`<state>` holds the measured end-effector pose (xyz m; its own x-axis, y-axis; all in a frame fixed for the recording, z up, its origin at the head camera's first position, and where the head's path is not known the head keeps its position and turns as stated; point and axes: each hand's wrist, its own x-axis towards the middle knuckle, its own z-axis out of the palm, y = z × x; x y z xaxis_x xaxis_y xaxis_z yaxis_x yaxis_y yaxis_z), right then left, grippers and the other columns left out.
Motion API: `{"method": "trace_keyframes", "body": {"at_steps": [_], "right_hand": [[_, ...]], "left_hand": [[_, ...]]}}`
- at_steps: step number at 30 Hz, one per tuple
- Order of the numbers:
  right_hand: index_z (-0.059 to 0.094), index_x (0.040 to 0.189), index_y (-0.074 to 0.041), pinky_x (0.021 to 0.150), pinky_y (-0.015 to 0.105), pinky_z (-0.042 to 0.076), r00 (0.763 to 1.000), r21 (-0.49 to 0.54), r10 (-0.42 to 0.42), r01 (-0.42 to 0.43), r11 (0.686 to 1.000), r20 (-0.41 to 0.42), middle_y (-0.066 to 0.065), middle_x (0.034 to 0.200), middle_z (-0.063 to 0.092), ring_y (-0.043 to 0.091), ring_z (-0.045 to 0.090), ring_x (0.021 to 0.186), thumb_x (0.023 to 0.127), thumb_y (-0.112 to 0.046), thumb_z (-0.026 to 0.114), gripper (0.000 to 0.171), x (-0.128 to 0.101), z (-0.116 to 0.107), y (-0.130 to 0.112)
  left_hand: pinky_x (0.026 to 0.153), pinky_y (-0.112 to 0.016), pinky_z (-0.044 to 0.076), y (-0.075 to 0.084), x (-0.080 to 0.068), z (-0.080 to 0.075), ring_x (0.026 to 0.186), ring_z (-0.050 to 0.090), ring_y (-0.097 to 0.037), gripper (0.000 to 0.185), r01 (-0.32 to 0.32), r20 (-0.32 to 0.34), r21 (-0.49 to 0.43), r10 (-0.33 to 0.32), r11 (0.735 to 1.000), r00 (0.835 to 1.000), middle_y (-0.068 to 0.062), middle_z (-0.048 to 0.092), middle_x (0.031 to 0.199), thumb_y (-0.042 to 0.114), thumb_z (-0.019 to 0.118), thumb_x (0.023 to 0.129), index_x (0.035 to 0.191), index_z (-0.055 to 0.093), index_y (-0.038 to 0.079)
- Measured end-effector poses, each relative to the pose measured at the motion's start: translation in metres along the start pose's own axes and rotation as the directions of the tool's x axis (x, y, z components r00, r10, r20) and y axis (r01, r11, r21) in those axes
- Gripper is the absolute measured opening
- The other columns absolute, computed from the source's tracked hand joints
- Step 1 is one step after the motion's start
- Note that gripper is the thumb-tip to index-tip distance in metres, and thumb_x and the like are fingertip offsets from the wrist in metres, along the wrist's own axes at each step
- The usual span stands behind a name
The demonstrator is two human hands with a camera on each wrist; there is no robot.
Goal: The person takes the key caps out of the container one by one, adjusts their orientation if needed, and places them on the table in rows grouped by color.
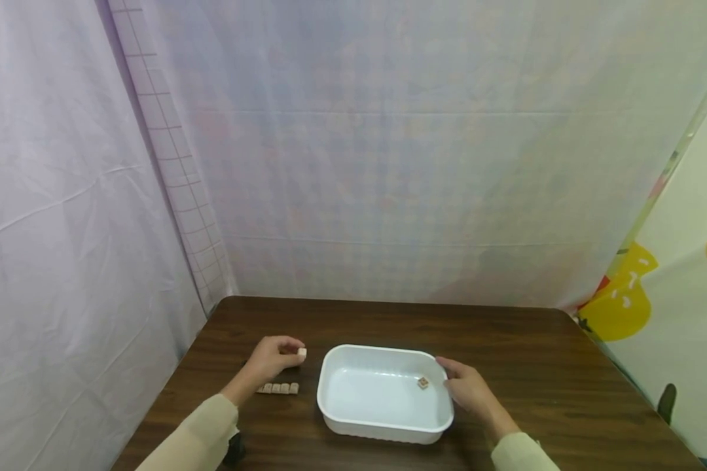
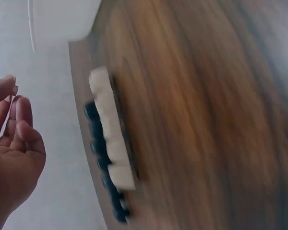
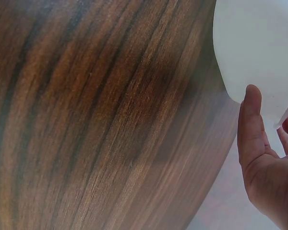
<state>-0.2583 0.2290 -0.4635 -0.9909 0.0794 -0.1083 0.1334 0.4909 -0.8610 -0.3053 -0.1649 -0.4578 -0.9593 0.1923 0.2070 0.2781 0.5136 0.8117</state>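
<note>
My left hand (image 1: 273,356) pinches a small cream cube-like block (image 1: 302,352) between thumb and fingertips, left of a white tray (image 1: 385,429). The left wrist view shows the same hand (image 2: 19,143) with its fingertips together, the block mostly hidden. Just below that hand, a row of cream blocks (image 1: 285,388) lies on the table. Inside the tray, towards its right end, sits one small block (image 1: 423,383) with brown marks on top. My right hand (image 1: 468,391) grips the tray's right rim, fingers against the outer wall in the right wrist view.
Beside the cream row runs a row of dark pieces (image 2: 100,139), blurred in the left wrist view. Everything lies on a dark brown wooden table (image 1: 542,366). Pale curtains (image 1: 389,163) hang behind the table and at its left side.
</note>
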Motion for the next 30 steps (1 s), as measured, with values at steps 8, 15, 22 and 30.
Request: {"method": "trace_keyframes", "body": {"at_steps": [8,15,22,30], "right_hand": [[0.052,0.138,0.007,0.08,0.034,0.051,1.0,-0.022,-0.022,0.022,1.0,-0.011,0.03,0.137,0.052,0.033,0.056,0.11,0.079,0.006,0.055,0.059,0.001,0.001,0.001],[0.052,0.138,0.007,0.074,0.032,0.052,1.0,-0.019,-0.021,0.02,1.0,-0.014,0.031,0.134,0.054,0.032,0.058,0.104,0.078,0.007,0.054,0.06,0.0,0.0,0.001],[0.052,0.138,0.007,0.083,0.038,0.051,1.0,-0.035,-0.021,0.021,0.999,-0.015,0.031,0.133,0.054,0.034,0.057,0.11,0.077,0.006,0.055,0.06,0.001,0.0,0.001],[0.052,0.138,0.006,0.086,0.041,0.05,1.0,-0.05,-0.018,0.017,0.999,-0.011,0.03,0.137,0.052,0.035,0.055,0.113,0.079,0.005,0.055,0.06,0.001,-0.001,0.001]], "left_hand": [[0.071,-0.033,0.051,-0.028,-0.016,-0.029,0.081,0.062,-0.017,0.019,0.067,-0.059,0.013,-0.066,0.998,0.996,-0.003,0.069,0.087,0.005,0.077,0.082,0.1,0.073,-0.002],[0.072,-0.031,0.05,-0.05,-0.03,-0.049,0.082,0.061,-0.017,0.019,0.122,-0.088,0.089,-0.114,0.989,0.99,-0.003,0.068,0.086,0.002,0.077,0.08,0.098,0.073,-0.002],[0.061,-0.031,0.048,-0.062,-0.037,-0.059,0.073,0.056,-0.016,0.019,0.16,-0.055,0.127,-0.154,0.979,0.987,-0.004,0.066,0.084,0.003,0.079,0.078,0.096,0.072,-0.003],[0.066,-0.031,0.044,-0.067,-0.041,-0.059,0.072,0.052,-0.015,0.014,0.174,-0.001,0.155,-0.176,0.973,0.984,-0.001,0.06,0.077,0.001,0.08,0.076,0.088,0.073,-0.002]]}}
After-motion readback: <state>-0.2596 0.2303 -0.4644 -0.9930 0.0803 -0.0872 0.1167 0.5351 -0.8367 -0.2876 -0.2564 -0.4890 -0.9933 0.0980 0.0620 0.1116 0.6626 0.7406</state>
